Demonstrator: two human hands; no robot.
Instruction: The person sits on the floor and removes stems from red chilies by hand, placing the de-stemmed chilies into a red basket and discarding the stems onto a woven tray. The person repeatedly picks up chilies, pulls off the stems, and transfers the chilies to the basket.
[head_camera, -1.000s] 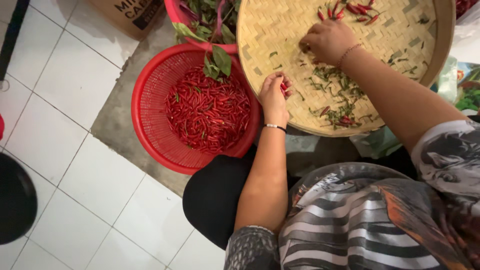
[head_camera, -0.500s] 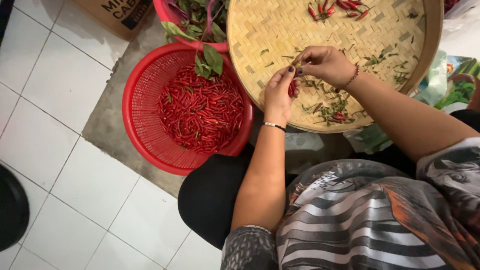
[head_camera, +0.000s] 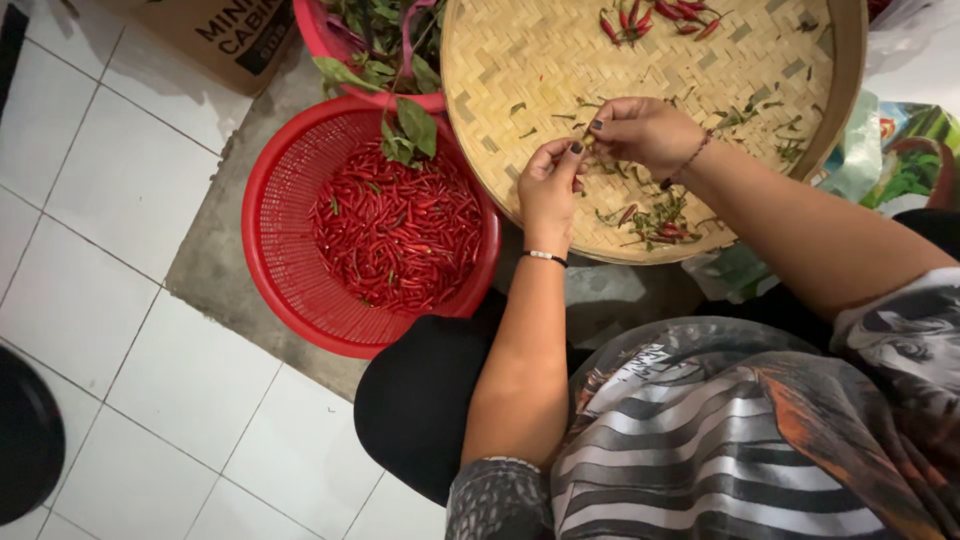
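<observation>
1. The left hand (head_camera: 548, 188) had come up off the tray's near edge, and its pinched fingertips met the right's.
2. The right hand (head_camera: 640, 132) had drawn back from the far side; both were now nipped on one small chilli (head_camera: 588, 133), mostly hidden.
3. That put stem-picking under way over the woven tray (head_camera: 520, 60).
4. Left of it, the red basket (head_camera: 275, 255) held the picked chillies (head_camera: 395, 235).

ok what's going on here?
A person sits on the floor over a round woven tray. Both hands meet above it: the left hand and right hand pinch a small item between their fingertips, too small to identify. Green stems and a few red chilies lie on the tray. Beside it, a red basket holds a heap of chilies.
</observation>
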